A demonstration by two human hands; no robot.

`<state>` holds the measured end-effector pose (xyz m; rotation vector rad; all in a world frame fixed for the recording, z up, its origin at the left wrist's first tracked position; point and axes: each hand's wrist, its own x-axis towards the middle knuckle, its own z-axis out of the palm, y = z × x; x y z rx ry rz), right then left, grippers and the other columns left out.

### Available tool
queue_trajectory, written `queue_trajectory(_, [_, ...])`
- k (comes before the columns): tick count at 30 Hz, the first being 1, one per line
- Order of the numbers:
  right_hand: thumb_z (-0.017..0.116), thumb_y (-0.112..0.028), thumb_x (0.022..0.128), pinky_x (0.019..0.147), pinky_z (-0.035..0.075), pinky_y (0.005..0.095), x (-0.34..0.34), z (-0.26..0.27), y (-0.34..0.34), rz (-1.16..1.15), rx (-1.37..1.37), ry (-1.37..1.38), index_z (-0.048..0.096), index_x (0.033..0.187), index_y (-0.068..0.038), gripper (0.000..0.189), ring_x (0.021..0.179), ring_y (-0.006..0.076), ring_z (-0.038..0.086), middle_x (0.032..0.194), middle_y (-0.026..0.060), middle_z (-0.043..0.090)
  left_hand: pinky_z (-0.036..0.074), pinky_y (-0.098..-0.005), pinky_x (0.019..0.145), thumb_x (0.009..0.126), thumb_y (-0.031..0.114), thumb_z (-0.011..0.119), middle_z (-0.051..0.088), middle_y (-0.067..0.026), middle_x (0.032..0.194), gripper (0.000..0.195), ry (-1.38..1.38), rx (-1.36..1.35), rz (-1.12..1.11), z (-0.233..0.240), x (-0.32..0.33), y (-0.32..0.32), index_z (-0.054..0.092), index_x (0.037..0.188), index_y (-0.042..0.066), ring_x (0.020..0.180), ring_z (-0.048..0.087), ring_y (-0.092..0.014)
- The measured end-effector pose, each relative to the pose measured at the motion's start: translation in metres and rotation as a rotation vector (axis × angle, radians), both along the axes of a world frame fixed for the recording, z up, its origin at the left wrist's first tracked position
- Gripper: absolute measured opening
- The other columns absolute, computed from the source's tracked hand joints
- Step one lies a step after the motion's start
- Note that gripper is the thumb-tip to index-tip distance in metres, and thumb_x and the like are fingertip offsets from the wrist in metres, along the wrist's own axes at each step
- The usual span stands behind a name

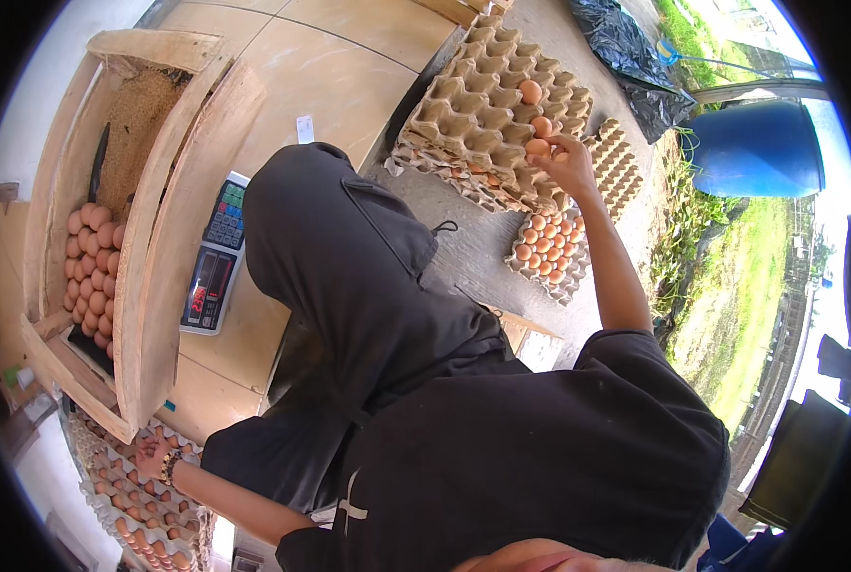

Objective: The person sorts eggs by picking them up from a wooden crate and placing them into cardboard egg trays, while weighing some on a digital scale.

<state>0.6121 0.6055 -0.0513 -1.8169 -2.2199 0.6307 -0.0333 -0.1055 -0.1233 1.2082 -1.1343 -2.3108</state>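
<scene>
My right hand reaches over a stack of pulp egg trays, its fingers around a brown egg. A second egg shows beside its fingers. Two more eggs, one next to my fingertips and one farther up, sit on the top tray. Low on the left, my left hand, with a beaded bracelet at the wrist, is over another stack of trays filled with eggs. Its fingers are curled, and whether they grip an egg is unclear.
Left of my knee, a wooden crate holds brown eggs and loose husk-like bedding. A digital scale with a lit display lies beside it on the tiles. A part-filled egg tray, a blue barrel and black plastic are on the right.
</scene>
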Motion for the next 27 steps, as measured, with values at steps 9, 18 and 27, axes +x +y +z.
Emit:
queue_trajectory(9, [0.084, -0.025, 0.058, 0.105, 0.039, 0.0393, 0.012, 0.014, 0.021, 0.181, -0.024, 0.020, 0.071, 0.104, -0.005, 0.051, 0.124, 0.0306, 0.051, 0.135, 0.0156, 0.052, 0.049, -0.0348, 0.059, 0.080, 0.010, 0.057, 0.049, -0.0032, 0.067, 0.010, 0.030, -0.072, -0.096, 0.038, 0.039, 0.043, 0.050, 0.073, 0.006, 0.064, 0.055, -0.018])
queue_trajectory(18, [0.082, -0.020, 0.062, 0.094, 0.049, 0.0355, 0.023, 0.005, 0.032, 0.180, -0.093, 0.132, 0.072, 0.105, -0.004, 0.047, 0.114, 0.0246, 0.059, 0.140, 0.0106, 0.050, 0.049, -0.0341, 0.058, 0.081, 0.013, 0.057, 0.049, -0.0019, 0.069, 0.013, 0.032, -0.133, -0.137, 0.048, 0.041, 0.049, 0.049, 0.073, 0.007, 0.065, 0.055, -0.017])
queue_trajectory(27, [0.087, -0.024, 0.057, 0.077, 0.055, 0.0270, -0.019, 0.091, -0.033, 0.305, -0.465, 1.153, 0.067, 0.108, 0.002, 0.061, 0.086, 0.0161, 0.065, 0.099, 0.0129, 0.067, 0.049, -0.0339, 0.061, 0.083, 0.016, 0.057, 0.048, -0.0019, 0.070, 0.016, 0.034, -0.212, -0.117, 0.028, 0.040, 0.058, 0.047, 0.073, 0.007, 0.067, 0.054, -0.017])
